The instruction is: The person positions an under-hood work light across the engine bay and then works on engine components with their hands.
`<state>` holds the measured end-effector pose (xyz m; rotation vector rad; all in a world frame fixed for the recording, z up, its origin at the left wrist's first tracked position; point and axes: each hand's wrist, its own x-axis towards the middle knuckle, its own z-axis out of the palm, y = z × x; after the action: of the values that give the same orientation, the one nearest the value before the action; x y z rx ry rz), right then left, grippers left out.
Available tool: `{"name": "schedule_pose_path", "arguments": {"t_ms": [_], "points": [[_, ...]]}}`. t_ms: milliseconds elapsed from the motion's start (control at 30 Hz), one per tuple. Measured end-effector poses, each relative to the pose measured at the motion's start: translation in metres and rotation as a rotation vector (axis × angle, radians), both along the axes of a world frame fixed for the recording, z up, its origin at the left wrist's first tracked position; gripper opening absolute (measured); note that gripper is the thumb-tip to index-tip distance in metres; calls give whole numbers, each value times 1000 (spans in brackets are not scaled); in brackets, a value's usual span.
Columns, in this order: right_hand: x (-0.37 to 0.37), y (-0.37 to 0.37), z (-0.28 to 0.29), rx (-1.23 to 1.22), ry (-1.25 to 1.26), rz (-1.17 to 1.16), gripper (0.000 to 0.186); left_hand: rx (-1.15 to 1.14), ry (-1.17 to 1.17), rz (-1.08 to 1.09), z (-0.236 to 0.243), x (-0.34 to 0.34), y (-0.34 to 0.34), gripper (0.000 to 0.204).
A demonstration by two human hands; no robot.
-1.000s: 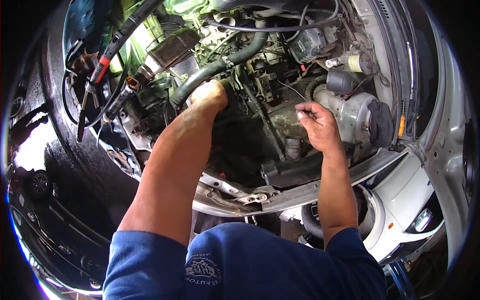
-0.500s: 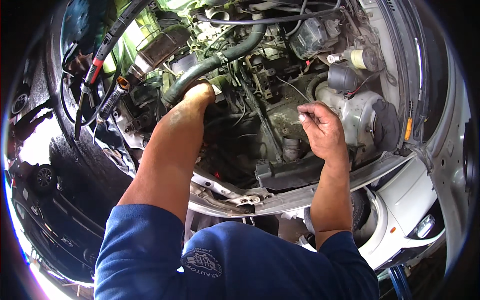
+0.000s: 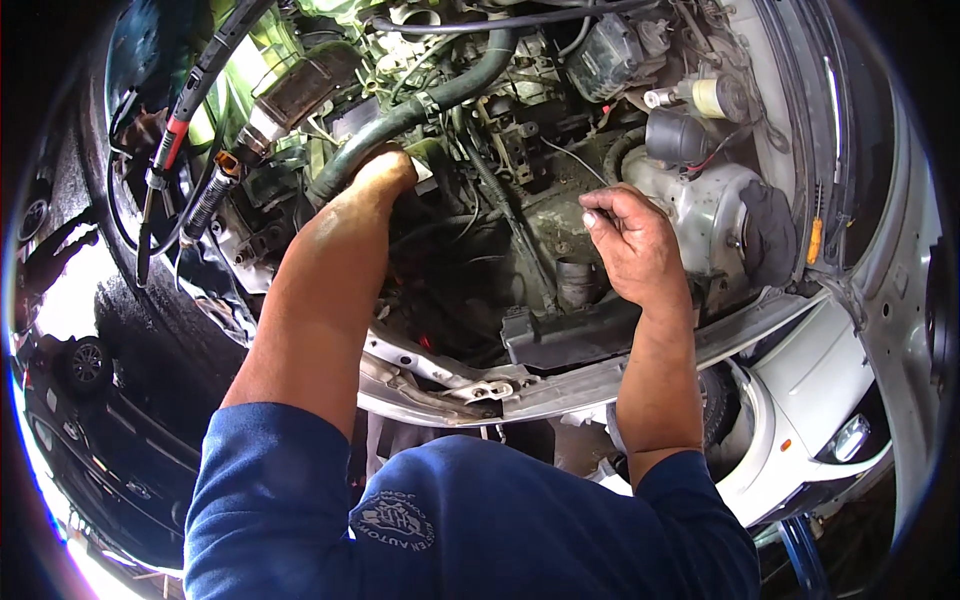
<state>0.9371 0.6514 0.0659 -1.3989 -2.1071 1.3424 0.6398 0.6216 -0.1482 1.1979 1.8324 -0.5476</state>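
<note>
My left hand (image 3: 385, 176) reaches down into the engine bay beneath a thick black hose (image 3: 440, 98). Its fingers are hidden under the hose and among the parts there, so what they touch does not show. My right hand (image 3: 632, 243) is raised over the front right of the bay, its fingers curled in against the thumb. Whether anything small is pinched between them I cannot make out. A thin grey wire (image 3: 575, 162) runs through the bay to just beyond those fingertips. Below and left of this hand stands a short dark pipe stub (image 3: 577, 284).
A work light (image 3: 300, 88) glows at the left of the bay, beside a rod with a red band (image 3: 172, 145). A white strut tower (image 3: 705, 215) rises at the right. An orange-handled screwdriver (image 3: 815, 240) lies along the right fender. The body's front crossmember (image 3: 570, 392) passes under my forearms.
The whole view has shifted slightly, so the engine bay sits a little higher and further left. Both hands keep nearly the same pose and place in the bay.
</note>
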Motion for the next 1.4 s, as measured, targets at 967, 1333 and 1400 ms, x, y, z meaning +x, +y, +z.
{"name": "schedule_pose_path", "arguments": {"t_ms": [967, 1333, 1400], "points": [[-159, -20, -152, 324, -87, 807, 25, 1266, 366, 830, 133, -107, -182, 27], [-216, -38, -212, 392, -385, 1136, 27, 1286, 429, 834, 126, -115, -187, 24], [-220, -38, -219, 514, -363, 1137, 25, 1284, 426, 842, 127, -114, -187, 23]]}}
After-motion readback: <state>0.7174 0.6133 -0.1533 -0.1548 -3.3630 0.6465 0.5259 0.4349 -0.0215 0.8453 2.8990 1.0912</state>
